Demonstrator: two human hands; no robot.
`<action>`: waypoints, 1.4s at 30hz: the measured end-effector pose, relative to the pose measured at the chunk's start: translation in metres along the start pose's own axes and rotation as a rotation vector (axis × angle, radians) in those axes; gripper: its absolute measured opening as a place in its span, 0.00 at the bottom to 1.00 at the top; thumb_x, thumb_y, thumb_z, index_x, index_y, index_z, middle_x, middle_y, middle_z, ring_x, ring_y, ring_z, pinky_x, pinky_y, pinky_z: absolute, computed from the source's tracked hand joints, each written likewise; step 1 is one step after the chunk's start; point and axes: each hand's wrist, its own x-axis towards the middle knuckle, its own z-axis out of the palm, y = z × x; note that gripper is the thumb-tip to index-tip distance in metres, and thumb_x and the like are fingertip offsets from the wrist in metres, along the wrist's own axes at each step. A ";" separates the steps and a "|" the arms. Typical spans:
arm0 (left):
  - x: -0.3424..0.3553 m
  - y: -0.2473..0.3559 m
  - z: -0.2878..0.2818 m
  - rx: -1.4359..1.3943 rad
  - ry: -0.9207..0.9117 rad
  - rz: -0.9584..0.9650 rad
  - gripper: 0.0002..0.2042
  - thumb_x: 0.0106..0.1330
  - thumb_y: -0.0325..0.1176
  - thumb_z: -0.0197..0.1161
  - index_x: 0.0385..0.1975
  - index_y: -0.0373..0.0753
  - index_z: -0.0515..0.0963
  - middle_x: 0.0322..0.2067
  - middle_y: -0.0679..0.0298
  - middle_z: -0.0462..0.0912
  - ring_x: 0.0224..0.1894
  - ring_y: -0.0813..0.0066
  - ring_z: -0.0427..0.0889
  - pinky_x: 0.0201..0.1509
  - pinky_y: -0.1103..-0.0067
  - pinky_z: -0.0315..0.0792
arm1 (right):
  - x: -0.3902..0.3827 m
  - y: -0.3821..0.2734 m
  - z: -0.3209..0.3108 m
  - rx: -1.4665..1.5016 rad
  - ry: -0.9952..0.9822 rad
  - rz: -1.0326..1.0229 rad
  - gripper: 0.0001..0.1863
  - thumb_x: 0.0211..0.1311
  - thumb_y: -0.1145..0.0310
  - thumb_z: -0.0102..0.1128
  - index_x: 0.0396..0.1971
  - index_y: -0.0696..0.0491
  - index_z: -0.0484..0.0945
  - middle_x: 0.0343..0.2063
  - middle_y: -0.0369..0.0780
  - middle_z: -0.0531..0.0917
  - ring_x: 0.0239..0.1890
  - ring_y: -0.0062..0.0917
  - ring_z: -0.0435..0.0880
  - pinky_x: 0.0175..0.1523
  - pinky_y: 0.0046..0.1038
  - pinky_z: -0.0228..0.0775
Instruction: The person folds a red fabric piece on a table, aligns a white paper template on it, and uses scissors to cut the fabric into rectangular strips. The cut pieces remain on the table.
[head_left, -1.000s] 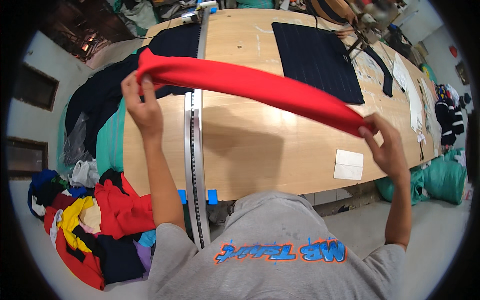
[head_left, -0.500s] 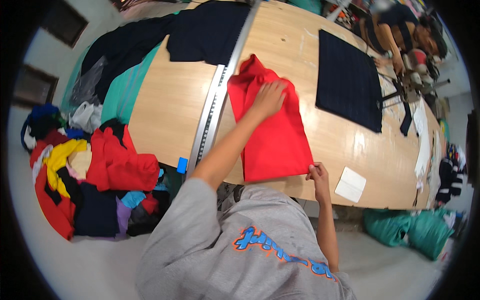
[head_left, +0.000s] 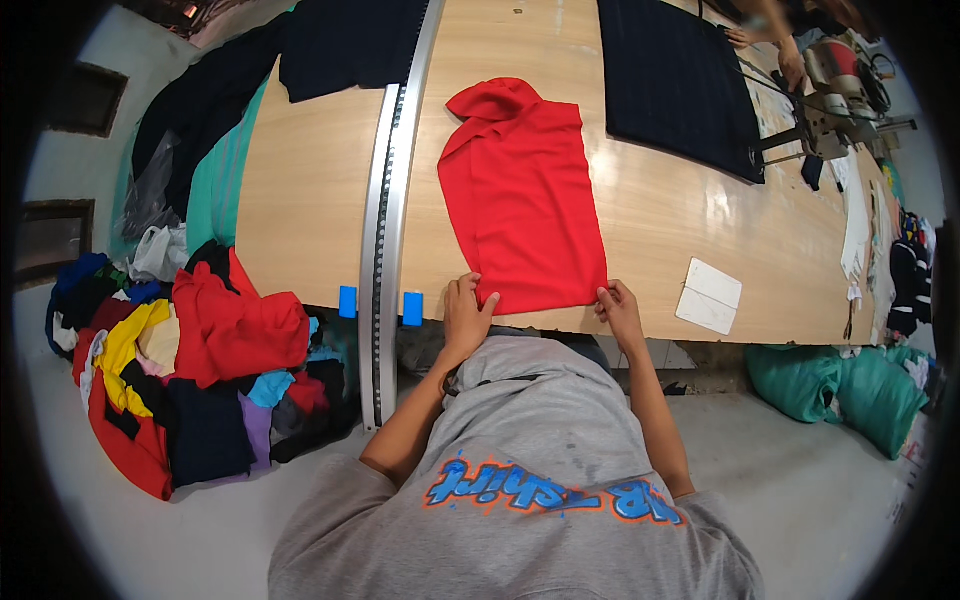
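So, hands [head_left: 466, 318] [head_left: 623, 316] on red cloth [head_left: 530, 205].

Left of the left hand [head_left: 466, 315], a long metal rail [head_left: 390, 220] flanked by blue blocks [head_left: 412, 309], then farther left, a heap of mixed coloured fabrics [head_left: 210, 420]. Well beyond that hand, dark cloth [head_left: 350, 50] on the table [head_left: 320, 200]. Near the right hand [head_left: 621, 310], to its right, a white rectangular card [head_left: 710, 296]; farther right and lower, green bundles [head_left: 795, 385]; well beyond, flat dark fabric [head_left: 675, 90] and a machine [head_left: 835, 105] near a co-worker's hand [head_left: 791, 68].
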 end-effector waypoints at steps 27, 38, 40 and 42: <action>-0.023 0.032 -0.048 -0.223 -0.194 -0.089 0.14 0.89 0.44 0.54 0.58 0.39 0.69 0.30 0.53 0.84 0.38 0.64 0.88 0.44 0.68 0.79 | -0.017 -0.032 -0.043 0.084 -0.191 0.287 0.14 0.80 0.62 0.67 0.41 0.60 0.83 0.35 0.45 0.91 0.35 0.28 0.91 0.44 0.31 0.88; 0.025 0.286 -0.270 -0.609 0.296 0.563 0.20 0.83 0.31 0.67 0.70 0.35 0.74 0.54 0.62 0.86 0.55 0.81 0.86 0.61 0.82 0.77 | -0.137 -0.339 -0.070 0.108 -0.174 -0.609 0.13 0.78 0.65 0.70 0.52 0.57 0.84 0.37 0.43 0.93 0.41 0.26 0.92 0.47 0.29 0.82; 0.049 0.316 -0.306 -0.525 0.342 0.699 0.23 0.82 0.32 0.67 0.73 0.36 0.74 0.56 0.60 0.88 0.59 0.76 0.87 0.67 0.79 0.77 | -0.144 -0.387 -0.074 -0.002 -0.101 -0.793 0.14 0.77 0.61 0.71 0.50 0.57 0.87 0.36 0.39 0.91 0.39 0.21 0.89 0.44 0.25 0.77; 0.081 0.342 -0.338 -0.409 0.360 0.907 0.20 0.83 0.37 0.67 0.68 0.37 0.80 0.54 0.61 0.89 0.53 0.80 0.86 0.58 0.80 0.78 | -0.143 -0.434 -0.074 -0.209 0.040 -0.963 0.20 0.76 0.55 0.72 0.53 0.57 0.88 0.42 0.36 0.91 0.46 0.18 0.86 0.51 0.23 0.75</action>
